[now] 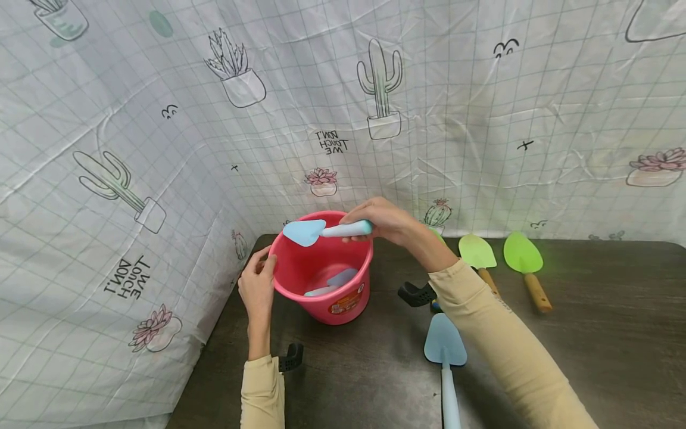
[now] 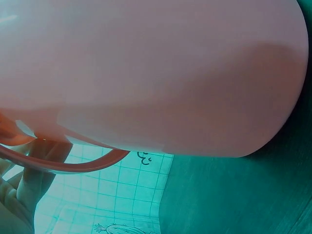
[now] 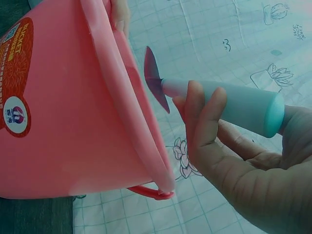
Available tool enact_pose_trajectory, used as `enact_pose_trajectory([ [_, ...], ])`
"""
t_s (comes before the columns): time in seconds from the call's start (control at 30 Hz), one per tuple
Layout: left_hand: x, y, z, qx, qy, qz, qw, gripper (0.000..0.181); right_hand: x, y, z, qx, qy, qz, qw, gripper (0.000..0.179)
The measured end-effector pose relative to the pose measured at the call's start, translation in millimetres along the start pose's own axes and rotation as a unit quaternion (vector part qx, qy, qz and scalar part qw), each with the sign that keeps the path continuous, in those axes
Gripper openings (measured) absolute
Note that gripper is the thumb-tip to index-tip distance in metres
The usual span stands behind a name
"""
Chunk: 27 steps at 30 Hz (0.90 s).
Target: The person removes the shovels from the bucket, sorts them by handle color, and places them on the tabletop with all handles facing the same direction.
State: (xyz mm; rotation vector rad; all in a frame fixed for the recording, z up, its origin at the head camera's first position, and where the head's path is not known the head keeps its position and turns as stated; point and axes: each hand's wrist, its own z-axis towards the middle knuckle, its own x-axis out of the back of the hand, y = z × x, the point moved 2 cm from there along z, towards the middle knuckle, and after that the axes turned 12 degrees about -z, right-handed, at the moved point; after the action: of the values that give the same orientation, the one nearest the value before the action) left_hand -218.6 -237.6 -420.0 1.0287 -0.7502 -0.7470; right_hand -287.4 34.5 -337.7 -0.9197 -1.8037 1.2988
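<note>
A pink bucket (image 1: 321,310) stands upright on the dark table near the corner of the curtain. My left hand (image 1: 257,285) grips its rim on the left side, thumb over the edge. In the left wrist view the bucket's wall (image 2: 156,83) fills most of the picture, with the fingers (image 2: 36,185) by its handle (image 2: 87,165). Above the bucket's opening, my right hand (image 1: 382,219) holds a small trowel (image 1: 304,231) with a light blue blade by its pale handle (image 3: 243,105), blade pointing left. Inside the bucket lies another pale blue trowel (image 1: 321,291).
A larger light blue trowel (image 1: 445,339) lies on the table (image 1: 375,381) to the right. Behind the right forearm are a pale green trowel (image 1: 477,251) and a bright green trowel (image 1: 523,253), both wooden-handled. A printed curtain (image 1: 455,149) encloses the back and left.
</note>
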Motion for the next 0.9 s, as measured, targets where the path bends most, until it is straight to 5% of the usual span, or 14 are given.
enact_pose_trajectory([
  [0.9,0.0,0.3,-0.2,0.0,-0.006,0.004,1.0,0.03,14.0,-14.4,-33.9,0.036,-0.02,0.076,0.9963,0.046],
])
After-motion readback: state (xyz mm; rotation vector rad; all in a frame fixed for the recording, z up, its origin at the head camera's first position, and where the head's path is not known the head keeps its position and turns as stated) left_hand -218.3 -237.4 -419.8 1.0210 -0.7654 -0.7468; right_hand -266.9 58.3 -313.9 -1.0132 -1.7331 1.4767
